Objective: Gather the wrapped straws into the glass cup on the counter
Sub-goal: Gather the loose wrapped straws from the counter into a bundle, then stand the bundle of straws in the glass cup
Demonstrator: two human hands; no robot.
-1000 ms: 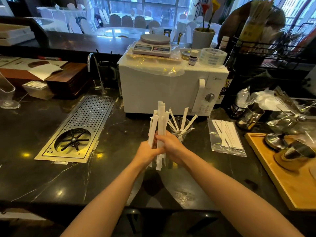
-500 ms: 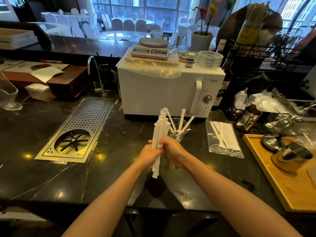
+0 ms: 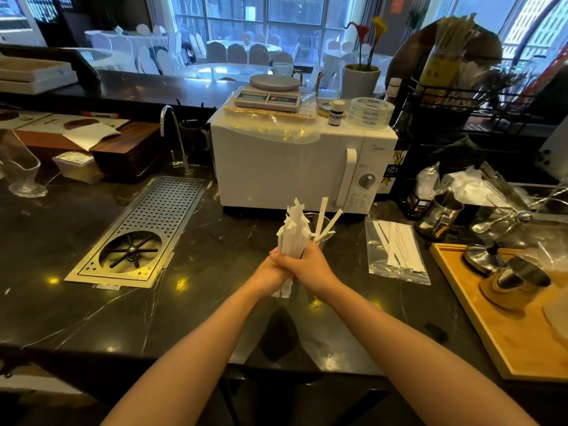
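Observation:
Both hands clasp one upright bundle of white paper-wrapped straws point(image 3: 293, 236) over the dark counter. My left hand point(image 3: 272, 272) wraps the bundle from the left and my right hand point(image 3: 307, 264) closes over it from the right. The bundle's lower ends stick out below the hands. Just behind the bundle stands the glass cup point(image 3: 322, 233), partly hidden, with a few wrapped straws point(image 3: 322, 215) leaning out of it. More wrapped straws lie on a clear plastic bag point(image 3: 396, 250) to the right.
A white microwave point(image 3: 295, 167) stands right behind the cup. A steel drip tray with rinser point(image 3: 144, 232) lies to the left, near a faucet point(image 3: 176, 136). At the right are a wooden tray point(image 3: 504, 327) with metal cups and a steel jug point(image 3: 442, 215).
The bundle has dropped lower and tightened inside both hands, its tops bunched closer together. Both hands closed more fully around it, close in front of the cup.

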